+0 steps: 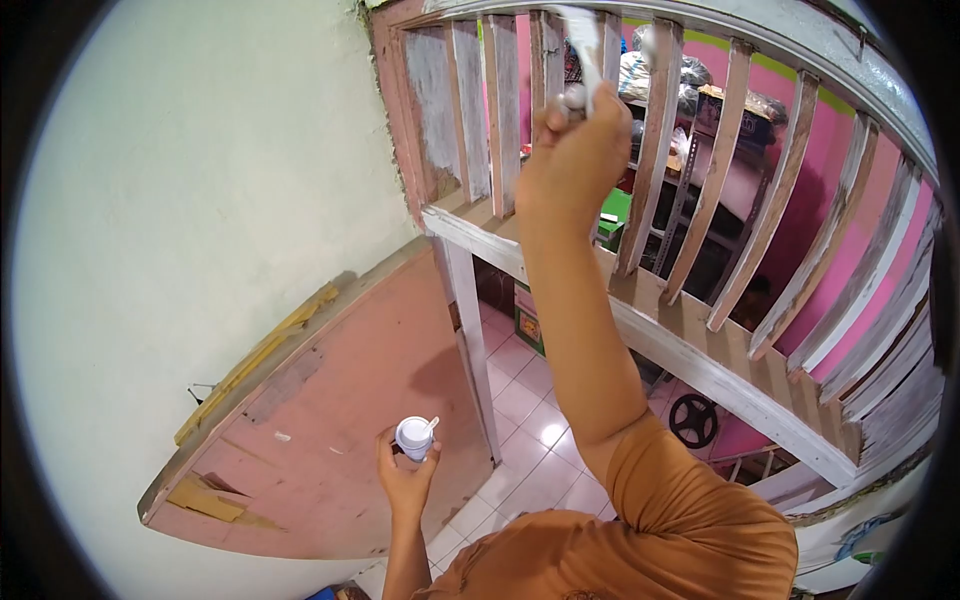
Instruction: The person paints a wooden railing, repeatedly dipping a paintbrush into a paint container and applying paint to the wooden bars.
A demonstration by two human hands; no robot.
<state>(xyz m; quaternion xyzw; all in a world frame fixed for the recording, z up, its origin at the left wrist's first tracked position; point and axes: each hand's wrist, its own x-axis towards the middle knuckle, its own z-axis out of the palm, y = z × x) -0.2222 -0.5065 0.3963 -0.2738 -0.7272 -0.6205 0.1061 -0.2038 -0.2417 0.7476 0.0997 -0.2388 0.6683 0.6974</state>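
My left hand (407, 483) holds a small white cup (414, 436) low in the view, with a small white stick standing in it. Raised high, my right hand (580, 150) is closed on a white brush-like tool (584, 45), whose top end is close to the upright slats. The slats (643, 170) are wooden, partly coated in white with brown wood showing. Above them runs a white curved top rail (760, 50). Exactly what the tool's tip touches cannot be made out.
A pale wall (200, 150) is on the left, above a pink panel (340, 430) with splintered wood along its edge. Beneath the white lower beam (700, 380) lies a tiled floor (520, 470). Shelves with bags and boxes (735, 115) stand behind the slats.
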